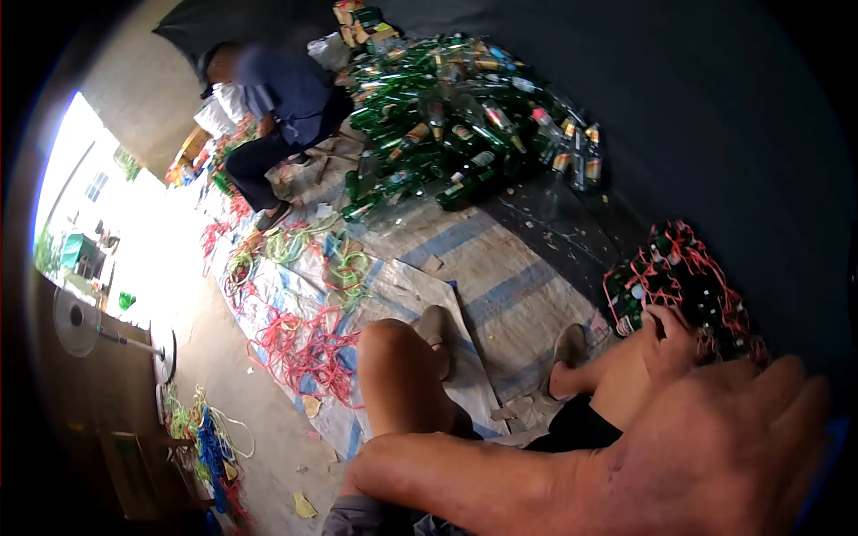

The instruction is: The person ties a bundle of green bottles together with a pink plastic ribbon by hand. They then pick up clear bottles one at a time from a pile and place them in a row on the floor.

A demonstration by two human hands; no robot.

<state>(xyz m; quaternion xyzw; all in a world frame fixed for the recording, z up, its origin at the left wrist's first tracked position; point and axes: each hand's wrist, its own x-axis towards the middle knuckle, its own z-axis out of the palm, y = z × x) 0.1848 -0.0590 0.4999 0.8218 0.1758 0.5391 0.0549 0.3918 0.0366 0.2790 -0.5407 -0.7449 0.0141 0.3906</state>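
Observation:
My left hand is large and close to the camera at the lower right. Its fingers are curled, and whatever they may hold is hidden. Behind it, my right hand has bent fingers beside a bundle of dark bottles. I cannot see what is between its fingers. Pink-red plastic string wraps the bundle like a net. The bundle stands by my right leg, against the dark sheet.
A big heap of green and clear glass bottles lies ahead. A person sits bent over beside it. Tangled pink string and green string lie on the striped sacking. A standing fan is at left.

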